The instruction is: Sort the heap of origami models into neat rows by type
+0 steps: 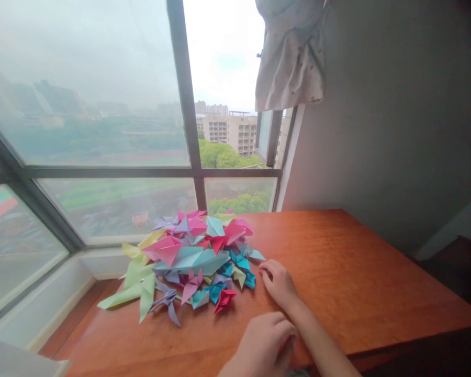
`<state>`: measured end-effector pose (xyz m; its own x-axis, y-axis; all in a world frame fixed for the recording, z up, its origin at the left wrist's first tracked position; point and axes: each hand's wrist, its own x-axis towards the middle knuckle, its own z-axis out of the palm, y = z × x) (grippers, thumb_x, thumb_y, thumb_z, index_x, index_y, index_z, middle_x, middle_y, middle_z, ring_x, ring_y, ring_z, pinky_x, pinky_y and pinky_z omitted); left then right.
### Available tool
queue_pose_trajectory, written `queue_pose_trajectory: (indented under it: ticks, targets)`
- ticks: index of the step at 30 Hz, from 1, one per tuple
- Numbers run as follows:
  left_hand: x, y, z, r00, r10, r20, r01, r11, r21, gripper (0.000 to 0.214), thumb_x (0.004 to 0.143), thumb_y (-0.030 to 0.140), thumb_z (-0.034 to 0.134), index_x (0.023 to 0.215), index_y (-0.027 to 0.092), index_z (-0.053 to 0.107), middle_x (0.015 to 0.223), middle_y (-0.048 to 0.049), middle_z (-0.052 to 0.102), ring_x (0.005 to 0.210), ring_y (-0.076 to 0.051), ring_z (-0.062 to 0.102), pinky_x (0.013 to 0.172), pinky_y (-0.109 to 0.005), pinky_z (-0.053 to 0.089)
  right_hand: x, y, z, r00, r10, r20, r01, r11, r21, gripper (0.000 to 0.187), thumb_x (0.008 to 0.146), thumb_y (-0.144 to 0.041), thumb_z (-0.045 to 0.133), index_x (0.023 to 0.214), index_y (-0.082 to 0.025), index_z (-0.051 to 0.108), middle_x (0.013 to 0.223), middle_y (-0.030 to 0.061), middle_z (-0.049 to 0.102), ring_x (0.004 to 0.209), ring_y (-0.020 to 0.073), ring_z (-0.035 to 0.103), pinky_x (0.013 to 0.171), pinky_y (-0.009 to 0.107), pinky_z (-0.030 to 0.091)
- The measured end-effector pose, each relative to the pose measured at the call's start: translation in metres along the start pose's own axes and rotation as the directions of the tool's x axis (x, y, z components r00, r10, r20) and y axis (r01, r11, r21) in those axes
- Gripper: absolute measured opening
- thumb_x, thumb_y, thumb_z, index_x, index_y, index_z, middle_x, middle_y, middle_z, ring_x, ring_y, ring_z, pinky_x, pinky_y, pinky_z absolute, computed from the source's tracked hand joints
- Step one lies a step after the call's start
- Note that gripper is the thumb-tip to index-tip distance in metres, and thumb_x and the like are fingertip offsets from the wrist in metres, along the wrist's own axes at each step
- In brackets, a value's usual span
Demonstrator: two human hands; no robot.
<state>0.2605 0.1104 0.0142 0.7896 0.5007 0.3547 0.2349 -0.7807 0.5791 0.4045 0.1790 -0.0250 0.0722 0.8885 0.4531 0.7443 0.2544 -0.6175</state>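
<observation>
A heap of folded paper pieces (pixel 204 257) in pink, blue, green, yellow and purple lies on the wooden table (pixel 337 272). Among them are a light green pinwheel (pixel 135 285), a purple paper crane (pixel 167 300) and a small red folded piece (pixel 224 300). My right hand (pixel 278 283) rests on the tabletop just right of the heap. Its fingers are curled in, with nothing visible in them, near the tip of a light blue folded piece (pixel 253 253). Closer to me, my left hand (pixel 261 343) is loosely closed beside my right forearm; no object shows in it.
Windows (pixel 102 104) with dark frames stand behind and left of the table, one pane open at the right. A gathered curtain (pixel 290 57) hangs above the back. A grey wall (pixel 377 115) rises at the right. A white ledge (pixel 58 309) runs along the left.
</observation>
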Motion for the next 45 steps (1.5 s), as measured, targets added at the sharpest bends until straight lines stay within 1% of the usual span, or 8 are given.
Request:
queue_pose_trajectory:
  ticks: [2, 4, 6, 8, 14, 19, 24, 45]
  targets:
    - [-0.002, -0.024, -0.013, 0.992, -0.115, -0.050, 0.117, 0.992, 0.042, 0.019, 0.079, 0.004, 0.053, 0.081, 0.020, 0.062, 0.075, -0.0021, 0.066, 0.067, -0.016, 0.060, 0.057, -0.024, 0.042, 0.001, -0.001, 0.000, 1.000, 0.020, 0.005, -0.020, 1.000, 0.015, 0.021, 0.087, -0.016, 0.047, 0.086, -0.020, 0.068, 0.089, 0.0051, 0.068, 0.087, 0.0197, 0.063, 0.081, 0.031, 0.049]
    - [-0.003, -0.036, -0.023, 0.992, -0.122, -0.027, 0.123, 0.991, 0.057, 0.020, 0.077, 0.002, 0.052, 0.081, 0.020, 0.061, 0.075, -0.0011, 0.065, 0.066, -0.015, 0.058, 0.056, -0.023, 0.038, 0.001, -0.002, -0.001, 0.999, 0.040, 0.019, -0.040, 0.999, 0.019, 0.022, 0.087, -0.017, 0.047, 0.087, -0.020, 0.068, 0.090, 0.0053, 0.069, 0.087, 0.0194, 0.063, 0.081, 0.030, 0.049]
    - [-0.004, -0.040, -0.028, 0.996, -0.092, 0.013, 0.091, 0.995, 0.051, 0.021, 0.074, 0.002, 0.052, 0.081, 0.020, 0.060, 0.074, -0.0001, 0.065, 0.065, -0.014, 0.056, 0.056, -0.022, 0.036, 0.001, -0.002, -0.002, 0.998, 0.060, 0.034, -0.060, 0.998, 0.014, 0.024, 0.088, -0.018, 0.045, 0.088, -0.020, 0.069, 0.091, 0.0054, 0.070, 0.088, 0.0193, 0.064, 0.082, 0.030, 0.048]
    - [-0.004, -0.041, -0.029, 0.996, -0.087, 0.023, 0.086, 0.996, 0.036, 0.022, 0.073, 0.001, 0.053, 0.081, 0.020, 0.060, 0.073, 0.0005, 0.064, 0.064, -0.014, 0.055, 0.057, -0.022, 0.035, -0.001, -0.002, -0.002, 0.995, 0.082, 0.053, -0.082, 0.997, 0.004, 0.025, 0.088, -0.020, 0.045, 0.091, -0.020, 0.070, 0.093, 0.0055, 0.071, 0.090, 0.0197, 0.065, 0.083, 0.030, 0.048]
    - [-0.011, -0.044, -0.021, 0.986, -0.153, -0.061, 0.157, 0.986, 0.062, 0.022, 0.078, 0.002, 0.049, 0.082, 0.021, 0.059, 0.075, -0.0003, 0.066, 0.068, -0.015, 0.058, 0.060, -0.023, 0.034, -0.005, 0.001, -0.003, 0.981, 0.166, 0.101, -0.161, 0.985, -0.054, 0.027, 0.089, -0.026, 0.045, 0.096, -0.025, 0.071, 0.097, 0.0036, 0.075, 0.090, 0.0209, 0.068, 0.082, 0.029, 0.048]
    - [-0.013, -0.045, -0.019, 0.983, -0.177, -0.052, 0.182, 0.976, 0.120, 0.018, 0.079, 0.004, 0.051, 0.080, 0.021, 0.057, 0.075, 0.0001, 0.064, 0.066, -0.014, 0.056, 0.058, -0.023, 0.032, -0.004, -0.004, -0.005, 0.976, 0.165, 0.144, -0.154, 0.984, -0.085, 0.028, 0.090, -0.027, 0.044, 0.095, -0.025, 0.071, 0.096, 0.0027, 0.075, 0.089, 0.0207, 0.069, 0.079, 0.028, 0.047]
    - [-0.012, -0.044, -0.020, 0.978, -0.193, -0.078, 0.204, 0.964, 0.170, 0.017, 0.080, 0.005, 0.050, 0.079, 0.021, 0.056, 0.075, -0.0004, 0.064, 0.068, -0.015, 0.056, 0.059, -0.025, 0.032, -0.004, -0.007, -0.007, 0.974, 0.175, 0.147, -0.161, 0.982, -0.099, 0.028, 0.090, -0.027, 0.044, 0.096, -0.026, 0.071, 0.098, 0.0022, 0.075, 0.091, 0.0205, 0.068, 0.080, 0.027, 0.046]
    - [-0.011, -0.040, -0.024, 0.975, -0.209, -0.069, 0.218, 0.961, 0.172, 0.017, 0.079, 0.005, 0.052, 0.080, 0.021, 0.057, 0.079, -0.0011, 0.065, 0.069, -0.016, 0.058, 0.059, -0.025, 0.034, -0.003, -0.014, -0.012, 0.958, 0.207, 0.198, -0.179, 0.972, -0.152, 0.029, 0.091, -0.027, 0.043, 0.094, -0.027, 0.071, 0.097, 0.0009, 0.075, 0.091, 0.0195, 0.067, 0.077, 0.026, 0.043]
